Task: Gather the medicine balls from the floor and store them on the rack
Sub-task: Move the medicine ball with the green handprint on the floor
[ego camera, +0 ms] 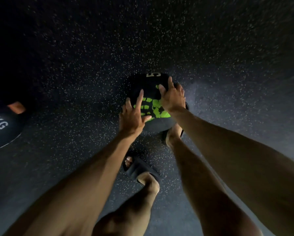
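Note:
A black medicine ball [148,87] with a green handprint and a white "5" is at mid-frame, over the speckled floor and just in front of my right foot. My left hand [132,117] touches its near left side with the fingers spread and mostly straight. My right hand [172,97] lies on its upper right, fingers curved over the top. Whether the ball rests on the floor or is lifted, I cannot tell. A second dark ball [1,128] marked "4KG" lies at the left edge. No rack is in view.
Dark rubber floor [228,57] with pale speckles fills the view. My feet in black slides stand below the ball, the left one [139,169] nearer to me and the right one [174,133] partly hidden by the ball.

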Demonstrator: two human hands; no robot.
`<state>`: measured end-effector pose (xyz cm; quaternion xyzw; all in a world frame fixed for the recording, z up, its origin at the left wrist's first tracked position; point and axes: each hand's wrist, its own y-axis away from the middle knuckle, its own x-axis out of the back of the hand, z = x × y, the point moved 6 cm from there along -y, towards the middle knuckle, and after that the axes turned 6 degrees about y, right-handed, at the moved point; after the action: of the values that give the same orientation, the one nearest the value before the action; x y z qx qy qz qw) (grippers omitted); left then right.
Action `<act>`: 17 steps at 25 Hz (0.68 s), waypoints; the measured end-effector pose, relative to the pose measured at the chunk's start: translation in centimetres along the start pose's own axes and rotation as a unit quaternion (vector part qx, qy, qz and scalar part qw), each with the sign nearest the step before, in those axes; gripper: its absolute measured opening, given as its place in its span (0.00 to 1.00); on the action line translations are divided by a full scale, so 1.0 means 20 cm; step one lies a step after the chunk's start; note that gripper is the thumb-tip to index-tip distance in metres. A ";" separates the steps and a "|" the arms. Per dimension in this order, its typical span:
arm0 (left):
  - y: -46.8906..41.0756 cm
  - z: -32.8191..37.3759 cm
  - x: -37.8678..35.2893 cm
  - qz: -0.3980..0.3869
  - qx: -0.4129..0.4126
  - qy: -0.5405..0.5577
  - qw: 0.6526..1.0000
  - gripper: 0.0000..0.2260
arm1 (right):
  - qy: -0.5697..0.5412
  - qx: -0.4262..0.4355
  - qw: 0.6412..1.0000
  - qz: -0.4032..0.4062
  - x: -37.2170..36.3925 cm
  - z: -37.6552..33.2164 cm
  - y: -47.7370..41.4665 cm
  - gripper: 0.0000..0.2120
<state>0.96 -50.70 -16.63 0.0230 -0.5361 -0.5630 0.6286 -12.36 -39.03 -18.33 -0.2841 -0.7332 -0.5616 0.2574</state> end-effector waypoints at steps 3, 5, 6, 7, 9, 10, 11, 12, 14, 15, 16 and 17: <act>-0.23 0.07 0.11 -0.004 0.029 0.024 0.999 0.41 | 0.031 0.100 0.993 0.047 0.07 -0.01 0.03 0.36; -0.39 0.15 0.18 0.013 0.061 0.071 0.996 0.39 | 0.067 0.156 0.984 0.059 0.09 0.03 0.08 0.41; -0.46 0.19 0.22 0.025 0.075 0.079 0.994 0.38 | 0.072 0.165 0.982 0.052 0.10 0.05 0.07 0.43; -0.54 0.24 0.25 0.033 0.088 0.076 0.993 0.37 | 0.070 0.168 0.982 0.042 0.13 0.06 0.03 0.46; -0.67 0.32 0.31 0.041 0.103 0.066 0.992 0.32 | 0.057 0.163 0.985 0.017 0.21 0.04 -0.08 0.48; -0.74 0.36 0.34 0.045 0.103 0.066 0.992 0.30 | 0.051 0.160 0.986 -0.001 0.27 0.02 -0.16 0.48; -0.78 0.40 0.37 0.051 0.091 0.067 0.992 0.28 | 0.049 0.153 0.987 -0.019 0.33 -0.01 -0.24 0.48; -0.80 0.42 0.39 0.057 0.070 0.065 0.994 0.27 | 0.051 0.143 0.988 -0.036 0.38 -0.04 -0.31 0.48; -0.79 0.46 0.42 0.066 0.022 0.046 0.997 0.28 | 0.053 0.112 0.990 -0.066 0.47 -0.12 -0.49 0.45; -0.76 0.47 0.42 0.070 0.001 0.031 0.997 0.30 | 0.041 0.087 0.993 -0.073 0.51 -0.18 -0.57 0.43; -0.74 0.47 0.42 0.071 -0.014 0.014 0.997 0.33 | 0.019 0.054 0.996 -0.071 0.56 -0.23 -0.65 0.40; -0.72 0.46 0.41 0.060 -0.022 -0.003 0.998 0.37 | -0.008 0.022 0.998 -0.065 0.60 -0.26 -0.73 0.38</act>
<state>-17.08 -56.73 -16.50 -0.0244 -0.5259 -0.5360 0.6600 -30.76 -45.66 -18.57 -0.2347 -0.7646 -0.5581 0.2209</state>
